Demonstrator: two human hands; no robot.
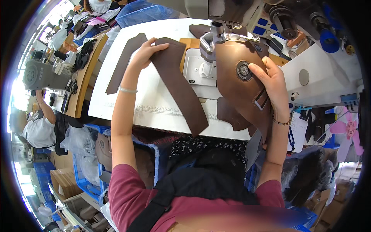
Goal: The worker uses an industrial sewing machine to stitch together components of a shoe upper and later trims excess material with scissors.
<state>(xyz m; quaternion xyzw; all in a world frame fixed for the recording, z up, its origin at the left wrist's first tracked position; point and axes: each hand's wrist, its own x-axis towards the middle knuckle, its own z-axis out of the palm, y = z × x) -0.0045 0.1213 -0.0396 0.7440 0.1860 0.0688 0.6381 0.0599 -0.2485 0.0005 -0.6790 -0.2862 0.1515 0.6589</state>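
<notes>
My left hand (pixel 145 53) grips the top edge of a long, curved brown leather piece (pixel 178 87), thumb across it, and the piece's lower end reaches toward the table's front edge. My right hand (pixel 273 81) holds a brown leather panel (pixel 230 73) at its right side, thumb beside a round dark badge (pixel 244 70). A slot with a metal-looking trim (pixel 261 101) lies lower on that panel. Its top edge is by the sewing machine's post (pixel 208 46), under the needle area. Another brown leather piece (pixel 125 63) lies flat left of my left hand.
A white worktable (pixel 154 116) with a ruler scale carries the machine, whose head (pixel 235 9) overhangs the back. More brown pieces (pixel 228 112) lie beneath the right panel. A blue bin (pixel 145 13) stands behind. At left, a person (pixel 40 129) works at another machine. A pink fan (pixel 349 129) is at right.
</notes>
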